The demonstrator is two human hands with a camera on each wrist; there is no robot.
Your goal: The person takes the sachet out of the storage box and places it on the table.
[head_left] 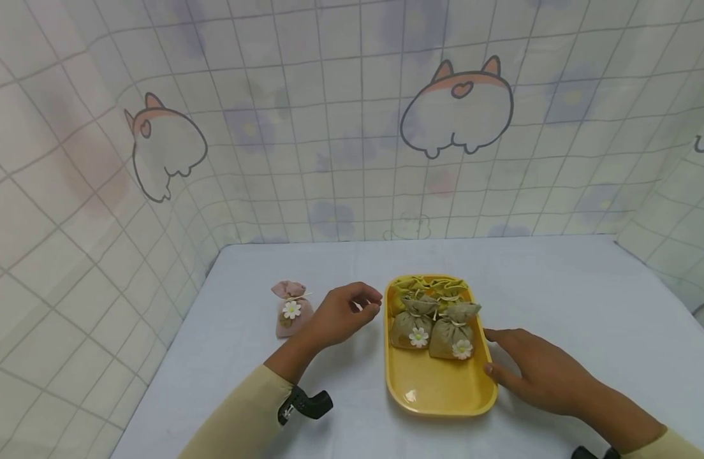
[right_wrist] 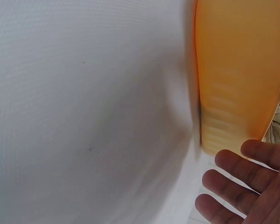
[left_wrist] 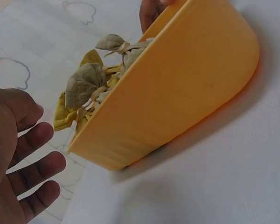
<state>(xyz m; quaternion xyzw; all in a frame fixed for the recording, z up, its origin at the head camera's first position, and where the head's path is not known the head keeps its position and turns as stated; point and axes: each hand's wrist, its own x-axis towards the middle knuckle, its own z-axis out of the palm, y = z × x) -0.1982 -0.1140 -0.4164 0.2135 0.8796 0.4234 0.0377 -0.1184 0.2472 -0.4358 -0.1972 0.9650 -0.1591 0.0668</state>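
Note:
A yellow tray (head_left: 432, 387) stands on the table, its front part bare. Two grey-green drawstring pouches (head_left: 440, 336) with white flowers sit side by side in it, partly covering yellow pouches (head_left: 448, 288) along the far end. My left hand (head_left: 342, 315) hovers just left of the tray, fingers loosely bent, holding nothing; the left wrist view shows a gap between its fingertips and the tray wall (left_wrist: 177, 84). At the tray's right rim, my right hand (head_left: 544, 373) touches with fingers spread and fairly straight. Left of my left hand, a pink pouch (head_left: 303, 312) with a white flower stands alone.
A white cloth covers the table (head_left: 581, 287). Behind and at the sides hangs a checked curtain (head_left: 340, 127) with cartoon animal prints. My left forearm passes close to the pink pouch. A dark strap (head_left: 306, 405) is on the left wrist.

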